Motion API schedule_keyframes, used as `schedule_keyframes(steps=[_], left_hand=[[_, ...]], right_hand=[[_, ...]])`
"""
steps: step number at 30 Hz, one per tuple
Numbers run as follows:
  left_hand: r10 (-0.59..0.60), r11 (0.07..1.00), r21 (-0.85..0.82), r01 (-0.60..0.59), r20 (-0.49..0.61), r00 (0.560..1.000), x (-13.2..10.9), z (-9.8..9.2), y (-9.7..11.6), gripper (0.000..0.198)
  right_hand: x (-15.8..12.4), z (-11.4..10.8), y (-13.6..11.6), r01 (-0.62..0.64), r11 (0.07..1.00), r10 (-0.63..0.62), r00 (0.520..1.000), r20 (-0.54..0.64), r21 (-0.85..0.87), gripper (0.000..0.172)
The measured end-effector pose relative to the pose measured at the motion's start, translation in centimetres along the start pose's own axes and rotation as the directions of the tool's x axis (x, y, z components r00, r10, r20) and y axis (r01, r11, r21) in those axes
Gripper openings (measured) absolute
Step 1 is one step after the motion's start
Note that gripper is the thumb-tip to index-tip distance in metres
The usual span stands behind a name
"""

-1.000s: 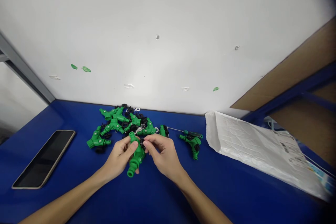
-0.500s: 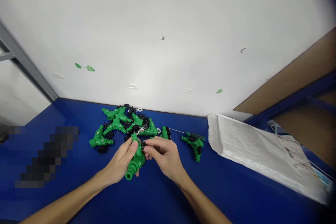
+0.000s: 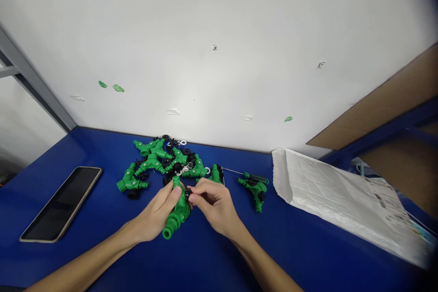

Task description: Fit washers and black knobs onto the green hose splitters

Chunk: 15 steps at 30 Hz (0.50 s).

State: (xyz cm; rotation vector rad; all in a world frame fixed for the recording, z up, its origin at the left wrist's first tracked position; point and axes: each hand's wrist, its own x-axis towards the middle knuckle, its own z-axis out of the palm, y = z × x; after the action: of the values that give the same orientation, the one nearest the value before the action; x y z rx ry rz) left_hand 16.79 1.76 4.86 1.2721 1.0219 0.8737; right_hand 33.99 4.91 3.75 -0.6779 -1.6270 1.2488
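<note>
My left hand [image 3: 155, 213] grips a green plastic Y-shaped hose connector [image 3: 177, 216] above the blue table, its threaded end pointing down toward me. My right hand [image 3: 214, 204] pinches a small black part [image 3: 187, 194] against the side of that connector. Just behind my hands lies a pile of green connectors [image 3: 160, 160] mixed with black caps and white rings. One more green connector [image 3: 255, 188] lies apart to the right, with a thin screwdriver [image 3: 244, 174] behind it.
A dark phone [image 3: 61, 204] lies face up on the blue table [image 3: 102, 255] at the left. A white padded bag [image 3: 342, 200] lies at the right beside a blue shelf frame with brown board. A white wall rises behind.
The view shifted slightly. My hands stayed together on the connector; the right fingers moved the black part closer against its side and the connector tilted a little.
</note>
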Motion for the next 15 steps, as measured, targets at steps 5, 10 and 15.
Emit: schedule_keyframes(steps=[5,10,15], left_hand=[[-0.014,1.0,-0.024,0.014,-0.004,1.0,-0.2,0.1,-0.2,0.042],[-0.017,0.999,-0.036,0.018,0.015,1.0,-0.2,0.0,-0.2,0.043],[-0.08,0.995,-0.053,0.083,0.05,0.996,-0.2,-0.2,0.1,0.047]], right_hand=[[-0.1,0.0,-0.1,0.094,0.986,-0.094,0.996,0.012,-0.135,0.018],[-0.1,0.3,0.2,0.109,0.991,-0.109,0.994,0.006,-0.077,0.019],[-0.2,0.5,0.9,0.158,0.984,-0.159,0.987,-0.012,-0.081,0.02]])
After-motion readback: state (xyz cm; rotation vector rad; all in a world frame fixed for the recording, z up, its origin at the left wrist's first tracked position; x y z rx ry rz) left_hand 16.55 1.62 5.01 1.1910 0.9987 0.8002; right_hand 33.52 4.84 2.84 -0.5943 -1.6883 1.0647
